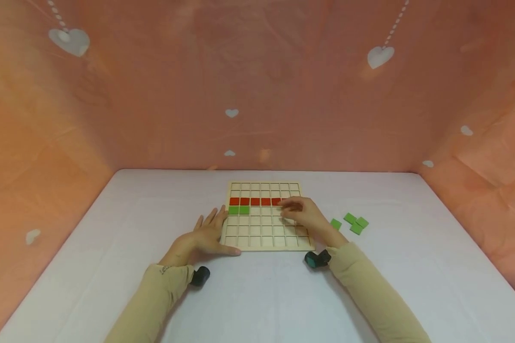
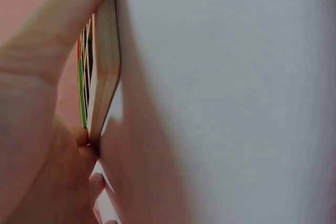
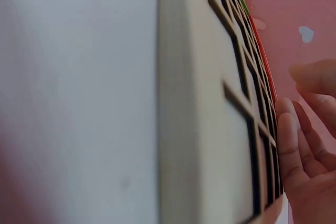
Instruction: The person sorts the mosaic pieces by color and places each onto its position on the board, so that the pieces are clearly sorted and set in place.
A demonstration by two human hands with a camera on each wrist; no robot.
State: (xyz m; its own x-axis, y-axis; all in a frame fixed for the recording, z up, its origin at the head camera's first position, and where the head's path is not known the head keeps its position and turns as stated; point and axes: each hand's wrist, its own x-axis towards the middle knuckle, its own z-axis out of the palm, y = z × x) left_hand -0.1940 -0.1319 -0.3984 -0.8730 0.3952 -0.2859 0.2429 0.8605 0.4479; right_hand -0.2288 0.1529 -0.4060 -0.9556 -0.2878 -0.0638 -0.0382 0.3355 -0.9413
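Observation:
The wooden grid board (image 1: 262,248) lies flat on the table, with a row of several red tiles (image 1: 255,201) and two green tiles (image 1: 244,210) just below at the left. My left hand (image 1: 208,236) is spread at the board's left edge, its thumb along the front edge; the left wrist view shows the hand (image 2: 39,98) against the frame's corner. Over the right part of the board is my right hand (image 1: 306,216), fingertips beside the right end of the red row. In the right wrist view, no tile shows between this hand's (image 3: 310,150) loosely bent fingers.
Several loose green tiles (image 1: 356,229) lie on the white tabletop (image 1: 266,300) right of the board, one of them (image 1: 336,224) close to my right wrist. A pinkish-orange cloth with pale hearts (image 1: 380,56) stands behind and at both sides.

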